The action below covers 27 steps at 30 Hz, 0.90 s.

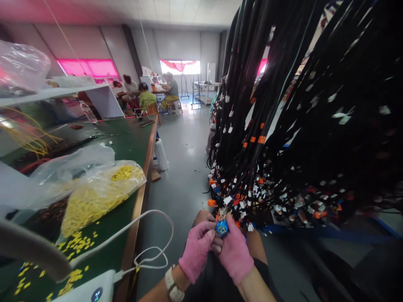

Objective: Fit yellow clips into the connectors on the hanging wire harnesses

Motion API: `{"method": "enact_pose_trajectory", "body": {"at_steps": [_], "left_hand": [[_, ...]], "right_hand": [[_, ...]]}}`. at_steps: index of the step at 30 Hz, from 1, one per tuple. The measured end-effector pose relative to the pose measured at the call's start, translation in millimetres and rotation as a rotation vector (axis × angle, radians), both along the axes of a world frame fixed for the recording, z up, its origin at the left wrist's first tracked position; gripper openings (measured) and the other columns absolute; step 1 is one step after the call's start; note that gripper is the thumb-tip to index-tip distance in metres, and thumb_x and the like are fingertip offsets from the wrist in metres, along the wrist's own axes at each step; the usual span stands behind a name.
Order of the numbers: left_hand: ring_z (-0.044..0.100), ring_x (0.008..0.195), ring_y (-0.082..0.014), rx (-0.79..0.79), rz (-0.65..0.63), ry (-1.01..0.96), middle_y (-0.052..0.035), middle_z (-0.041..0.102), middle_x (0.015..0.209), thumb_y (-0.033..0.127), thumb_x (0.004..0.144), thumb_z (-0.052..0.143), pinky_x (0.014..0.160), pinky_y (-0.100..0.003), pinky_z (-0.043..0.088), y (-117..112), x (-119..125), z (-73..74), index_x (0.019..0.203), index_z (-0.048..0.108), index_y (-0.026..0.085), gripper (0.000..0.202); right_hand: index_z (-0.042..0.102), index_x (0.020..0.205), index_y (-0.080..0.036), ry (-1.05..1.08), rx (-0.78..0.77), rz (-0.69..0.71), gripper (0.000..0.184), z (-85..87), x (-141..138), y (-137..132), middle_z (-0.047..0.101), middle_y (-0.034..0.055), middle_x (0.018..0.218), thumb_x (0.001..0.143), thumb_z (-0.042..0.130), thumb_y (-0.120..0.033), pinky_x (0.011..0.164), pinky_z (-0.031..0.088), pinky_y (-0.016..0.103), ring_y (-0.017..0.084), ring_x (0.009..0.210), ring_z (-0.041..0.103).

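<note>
Both my hands wear pink gloves and meet low in the middle of the view. My left hand [197, 248] and my right hand [234, 251] pinch together a small blue connector [222, 227] with yellow marks. The connector sits at the lower end of a big hanging bundle of black cables [283, 126], whose ends carry several white, orange and blue plugs and tags [242, 197]. A watch is on my left wrist.
A green workbench [132, 142] runs along the left, bearing a clear bag of yellow parts [100, 193], loose yellow bits, a white power bank [91, 291] with its cable, and a shelf. Grey floor aisle ahead; several people sit at the far end.
</note>
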<state>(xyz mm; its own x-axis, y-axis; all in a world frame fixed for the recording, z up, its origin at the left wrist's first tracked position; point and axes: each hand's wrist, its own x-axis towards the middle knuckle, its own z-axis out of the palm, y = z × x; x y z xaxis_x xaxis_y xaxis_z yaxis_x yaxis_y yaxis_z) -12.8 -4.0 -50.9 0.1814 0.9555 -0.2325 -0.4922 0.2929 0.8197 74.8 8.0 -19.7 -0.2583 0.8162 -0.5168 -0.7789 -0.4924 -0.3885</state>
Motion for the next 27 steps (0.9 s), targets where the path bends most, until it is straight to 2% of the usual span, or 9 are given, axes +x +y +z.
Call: {"method": "enact_pose_trajectory", "body": {"at_steps": [4,9,12,15,18,21,24,26,27], "left_hand": [[0.052,0.049,-0.0085,-0.029,-0.012,-0.035,-0.0020,0.057,0.059,0.032,0.065,0.073,0.048,-0.020,0.042,3.9,-2.1,0.8,0.080,0.057,0.009,0.032],[0.050,0.046,-0.0080,0.022,-0.007,0.091,0.0004,0.056,0.061,0.030,0.069,0.069,0.044,-0.019,0.042,4.4,-5.2,-9.3,0.080,0.055,0.012,0.025],[0.046,0.042,-0.0061,0.050,-0.009,0.195,0.0023,0.054,0.062,0.028,0.069,0.068,0.039,-0.018,0.039,2.5,-5.3,-10.5,0.075,0.053,0.014,0.022],[0.046,0.044,-0.0072,0.085,0.029,0.333,0.0015,0.055,0.063,0.021,0.069,0.062,0.041,-0.019,0.039,4.6,-7.4,-5.5,0.071,0.055,0.014,0.010],[0.052,0.055,-0.0112,0.171,0.204,0.510,0.0006,0.057,0.062,0.012,0.068,0.053,0.053,-0.021,0.044,11.6,-14.9,-0.3,0.067,0.058,0.015,0.006],[0.057,0.085,-0.0171,0.331,0.329,0.626,-0.0042,0.064,0.088,0.012,0.069,0.054,0.080,-0.027,0.045,16.7,-23.0,3.7,0.084,0.065,0.018,0.019],[0.052,0.104,-0.0203,0.471,0.209,0.665,-0.0068,0.060,0.111,0.019,0.074,0.057,0.095,-0.030,0.037,16.8,-25.1,8.5,0.107,0.062,0.021,0.033],[0.054,0.095,-0.0192,0.485,0.056,0.688,-0.0059,0.062,0.102,0.022,0.077,0.056,0.088,-0.028,0.040,17.1,-24.2,11.2,0.106,0.062,0.020,0.030],[0.054,0.085,-0.0176,0.460,-0.021,0.701,-0.0045,0.063,0.090,0.023,0.077,0.056,0.079,-0.026,0.042,18.1,-24.0,11.9,0.098,0.064,0.017,0.024]], "right_hand": [[0.058,0.067,-0.016,-0.006,0.036,0.047,0.036,-0.4,3.0,5.3,0.050,-0.0054,0.043,0.073,0.060,-0.052,0.032,0.026,0.018,0.007,0.031,0.039],[0.061,0.069,-0.019,-0.236,0.092,-0.087,0.033,-21.2,-5.9,0.7,0.056,-0.0041,0.047,0.073,0.060,-0.051,0.033,0.032,0.020,0.010,0.037,0.046],[0.067,0.075,-0.020,-0.468,0.225,-0.203,0.031,-26.7,-6.7,-4.5,0.065,0.0001,0.064,0.070,0.063,-0.051,0.052,0.047,0.026,0.016,0.060,0.059],[0.069,0.074,-0.023,-0.695,0.374,-0.216,0.031,-28.9,0.3,-9.7,0.069,0.0025,0.080,0.065,0.067,-0.053,0.078,0.048,0.032,0.021,0.084,0.060],[0.068,0.070,-0.027,-0.862,0.393,-0.203,0.028,-38.4,7.8,-18.5,0.068,0.0020,0.081,0.062,0.068,-0.054,0.087,0.043,0.037,0.024,0.088,0.058],[0.069,0.074,-0.028,-0.975,0.387,-0.186,0.025,-52.6,11.2,-31.6,0.068,0.0025,0.086,0.062,0.070,-0.049,0.096,0.036,0.040,0.025,0.092,0.057],[0.069,0.077,-0.028,-1.041,0.395,-0.150,0.024,-55.9,11.2,-42.2,0.069,0.0033,0.089,0.057,0.075,-0.041,0.098,0.034,0.040,0.026,0.095,0.056],[0.069,0.077,-0.028,-1.067,0.433,-0.111,0.022,-48.1,9.7,-45.6,0.069,0.0038,0.087,0.057,0.074,-0.037,0.094,0.036,0.038,0.026,0.091,0.057],[0.069,0.074,-0.027,-1.064,0.476,-0.066,0.017,-42.3,8.7,-46.4,0.069,0.0039,0.083,0.061,0.072,-0.037,0.089,0.039,0.037,0.024,0.086,0.058]]}}
